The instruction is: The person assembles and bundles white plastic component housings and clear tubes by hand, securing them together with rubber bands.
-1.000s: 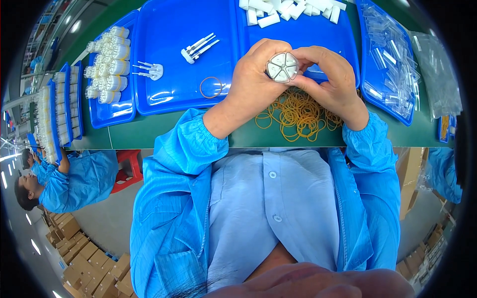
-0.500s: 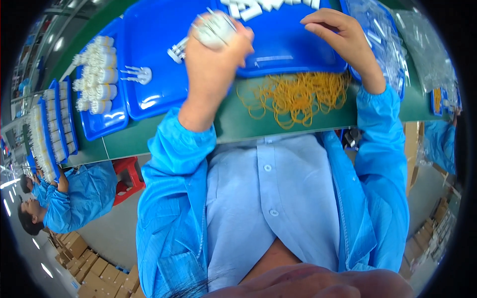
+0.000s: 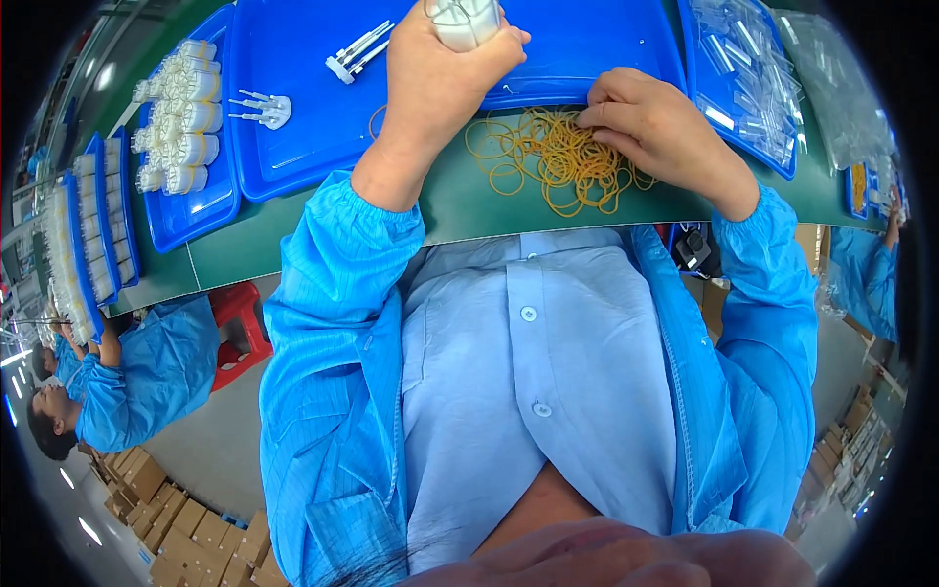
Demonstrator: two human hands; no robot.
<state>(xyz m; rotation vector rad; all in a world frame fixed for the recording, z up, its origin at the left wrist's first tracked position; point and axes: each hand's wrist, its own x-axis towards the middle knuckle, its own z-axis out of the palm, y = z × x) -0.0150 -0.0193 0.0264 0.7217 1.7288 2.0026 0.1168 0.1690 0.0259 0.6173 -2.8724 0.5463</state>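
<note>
Fingers of a worker's left hand [image 3: 440,78] clasp a rounded white plastic bundle [image 3: 467,27] beyond and left of a loose, tangled pile of thin yellow rubber bands [image 3: 562,161] on a green table [image 3: 455,203]. The right hand's [image 3: 660,127] bent fingers touch the pile's right side; whether they pinch a band cannot be told. A glossy blue plastic tray [image 3: 606,44] sits just beyond the pile.

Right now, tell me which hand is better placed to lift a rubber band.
Probably the right hand: it is at the rubber bands, while the left hand is wrapped around a white bundle, farther from them.
</note>
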